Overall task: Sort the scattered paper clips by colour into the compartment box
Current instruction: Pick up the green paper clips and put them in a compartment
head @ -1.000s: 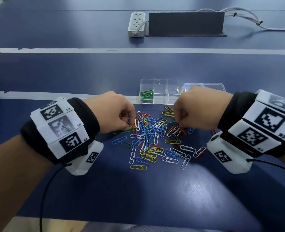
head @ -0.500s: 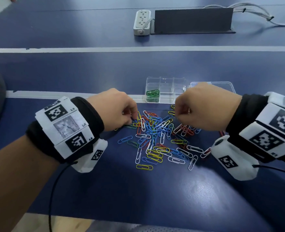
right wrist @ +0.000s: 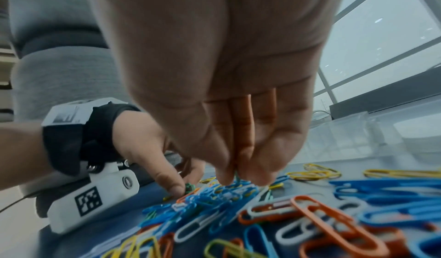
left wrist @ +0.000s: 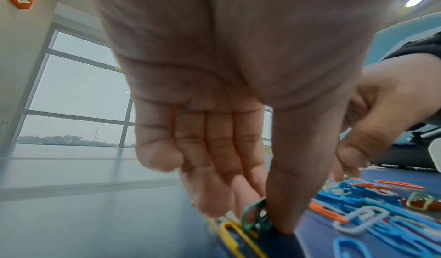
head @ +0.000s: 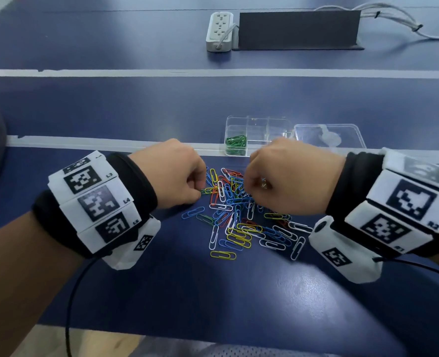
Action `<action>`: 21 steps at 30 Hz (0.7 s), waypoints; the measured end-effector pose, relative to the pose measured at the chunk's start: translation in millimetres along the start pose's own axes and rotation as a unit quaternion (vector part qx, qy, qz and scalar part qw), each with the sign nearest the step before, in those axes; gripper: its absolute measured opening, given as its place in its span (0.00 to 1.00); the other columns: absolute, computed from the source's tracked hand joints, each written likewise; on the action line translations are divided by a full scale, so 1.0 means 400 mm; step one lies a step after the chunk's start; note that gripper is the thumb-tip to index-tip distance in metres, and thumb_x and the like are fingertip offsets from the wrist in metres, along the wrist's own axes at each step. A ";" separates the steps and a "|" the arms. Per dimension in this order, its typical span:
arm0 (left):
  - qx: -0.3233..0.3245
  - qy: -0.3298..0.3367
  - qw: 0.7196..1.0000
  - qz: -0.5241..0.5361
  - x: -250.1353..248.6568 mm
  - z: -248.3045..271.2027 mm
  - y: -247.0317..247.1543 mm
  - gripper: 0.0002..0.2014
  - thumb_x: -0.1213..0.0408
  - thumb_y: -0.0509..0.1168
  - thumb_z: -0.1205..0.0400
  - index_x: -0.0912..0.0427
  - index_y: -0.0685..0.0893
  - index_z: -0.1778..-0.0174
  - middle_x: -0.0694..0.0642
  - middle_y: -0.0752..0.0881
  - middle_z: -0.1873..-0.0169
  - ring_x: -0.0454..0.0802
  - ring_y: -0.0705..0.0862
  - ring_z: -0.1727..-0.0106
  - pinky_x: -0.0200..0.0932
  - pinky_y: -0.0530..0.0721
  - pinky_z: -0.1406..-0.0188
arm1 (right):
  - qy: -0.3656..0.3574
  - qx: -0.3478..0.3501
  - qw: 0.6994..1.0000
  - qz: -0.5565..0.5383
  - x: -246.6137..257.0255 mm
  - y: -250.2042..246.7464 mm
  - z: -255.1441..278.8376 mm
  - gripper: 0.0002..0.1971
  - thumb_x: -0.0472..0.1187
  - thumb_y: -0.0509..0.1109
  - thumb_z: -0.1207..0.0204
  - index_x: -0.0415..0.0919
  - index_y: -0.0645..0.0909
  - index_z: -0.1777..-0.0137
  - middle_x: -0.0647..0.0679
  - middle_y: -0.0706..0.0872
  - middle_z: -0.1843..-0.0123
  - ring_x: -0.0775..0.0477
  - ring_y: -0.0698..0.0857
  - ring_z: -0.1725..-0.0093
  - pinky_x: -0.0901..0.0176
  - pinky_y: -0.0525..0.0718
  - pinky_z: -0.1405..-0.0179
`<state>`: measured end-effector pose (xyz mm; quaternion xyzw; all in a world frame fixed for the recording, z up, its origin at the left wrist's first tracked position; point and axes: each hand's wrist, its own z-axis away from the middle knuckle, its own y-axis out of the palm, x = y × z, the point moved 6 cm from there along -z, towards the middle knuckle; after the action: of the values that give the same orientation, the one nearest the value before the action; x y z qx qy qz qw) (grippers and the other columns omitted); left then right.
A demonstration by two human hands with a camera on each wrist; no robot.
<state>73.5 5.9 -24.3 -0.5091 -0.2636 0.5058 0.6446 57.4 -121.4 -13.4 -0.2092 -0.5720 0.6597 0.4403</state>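
Observation:
Mixed blue, white, yellow, orange and green paper clips (head: 239,217) lie in a loose pile on the blue table. Behind the pile stands the clear compartment box (head: 258,124), with green clips (head: 236,144) in its near-left compartment. My left hand (head: 199,193) is down at the pile's left edge. In the left wrist view its thumb and fingers (left wrist: 257,216) pinch a green clip (left wrist: 250,215) against the table. My right hand (head: 249,188) hovers over the pile's far side, fingertips (right wrist: 224,175) pressed together on a thin green clip (right wrist: 235,174).
The box's clear lid (head: 329,136) lies right of the box. A white power strip (head: 219,30), a dark panel (head: 298,29) and cables (head: 393,19) are at the table's far side. White tape lines (head: 84,143) cross the table.
My right hand has lifted slightly off the pile with its fingers pinched. My left hand stays low at the pile's left edge, and the view has shifted a little.

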 end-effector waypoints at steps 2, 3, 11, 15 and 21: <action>-0.004 0.017 1.000 0.002 -0.006 0.003 0.001 0.06 0.63 0.66 0.30 0.48 0.77 0.71 0.44 0.80 0.76 0.39 0.77 0.70 0.39 0.81 0.60 | 0.010 0.018 1.000 0.022 0.002 0.008 -0.008 0.13 0.49 0.67 0.30 0.41 0.88 0.62 0.43 0.90 0.62 0.40 0.86 0.58 0.51 0.88 0.55; -0.010 0.025 1.000 0.006 -0.010 0.004 -0.001 0.06 0.64 0.66 0.30 0.49 0.77 0.70 0.44 0.80 0.77 0.39 0.77 0.71 0.37 0.79 0.62 | 0.019 0.028 0.999 0.029 0.000 0.010 -0.012 0.12 0.51 0.70 0.30 0.43 0.89 0.62 0.45 0.90 0.62 0.41 0.86 0.57 0.52 0.88 0.55; -0.009 0.112 0.989 0.092 -0.041 0.024 0.001 0.13 0.65 0.60 0.33 0.44 0.85 0.58 0.47 0.80 0.71 0.40 0.76 0.68 0.25 0.70 0.69 | 0.044 -0.013 0.999 -0.007 -0.022 -0.009 -0.012 0.12 0.40 0.71 0.29 0.54 0.83 0.46 0.53 0.79 0.64 0.44 0.79 0.57 0.60 0.75 0.58; 0.003 0.078 0.993 0.087 -0.030 0.025 0.013 0.09 0.69 0.60 0.30 0.48 0.78 0.64 0.47 0.79 0.75 0.39 0.75 0.72 0.27 0.69 0.73 | -0.014 -0.007 1.000 -0.017 0.008 0.000 -0.015 0.18 0.35 0.64 0.27 0.57 0.83 0.44 0.51 0.82 0.57 0.44 0.80 0.53 0.51 0.83 0.50; 0.041 0.096 0.993 0.054 -0.037 0.040 0.049 0.05 0.64 0.63 0.27 0.49 0.79 0.58 0.48 0.80 0.70 0.42 0.76 0.69 0.34 0.74 0.65 | -0.045 0.027 0.998 0.025 0.009 0.011 -0.009 0.24 0.30 0.61 0.31 0.58 0.87 0.47 0.50 0.87 0.50 0.44 0.85 0.48 0.50 0.86 0.49</action>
<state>47.1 -2.0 -34.2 -0.5420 -0.1513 0.4991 0.6590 56.7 -116.0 -17.8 -0.1815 -0.5678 0.6942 0.4035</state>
